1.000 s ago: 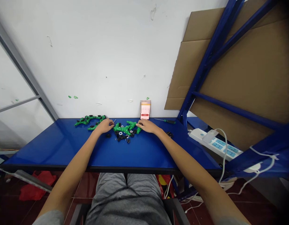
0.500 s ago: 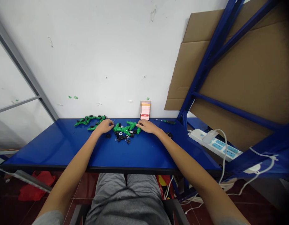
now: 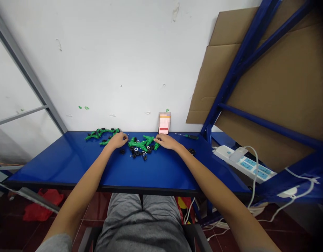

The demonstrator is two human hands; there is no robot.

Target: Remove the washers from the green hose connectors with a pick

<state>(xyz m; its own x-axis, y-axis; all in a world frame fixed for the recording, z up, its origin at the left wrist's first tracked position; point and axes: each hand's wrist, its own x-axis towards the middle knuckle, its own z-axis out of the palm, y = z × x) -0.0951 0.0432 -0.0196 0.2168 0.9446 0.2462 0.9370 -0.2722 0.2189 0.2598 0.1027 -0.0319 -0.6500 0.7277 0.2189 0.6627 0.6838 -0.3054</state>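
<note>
My left hand (image 3: 119,140) rests at the back of the blue table, its fingers loosely curved and apart, with nothing visible in them. A thin metal piece (image 3: 128,134) lies just past its fingertips. My right hand (image 3: 166,141) lies low at the right end of the green plastic pipe fittings (image 3: 139,143), fingers apart, close to or touching a green fitting (image 3: 156,146). Between the hands, black caps and small parts (image 3: 137,154) and a white ring (image 3: 136,149) are scattered before the fittings. One black ring (image 3: 122,151) sits below my left hand.
More assembled green fittings (image 3: 102,132) lie at the back left. A phone (image 3: 164,124) leans against the wall. A screwdriver (image 3: 189,136) lies right of it, and a black object (image 3: 192,151) is partly behind my right forearm. A white power strip (image 3: 242,161) stands beyond the right side.
The whole view has shifted slightly as the head moved. Both hands and the parts stay in place on the table.
</note>
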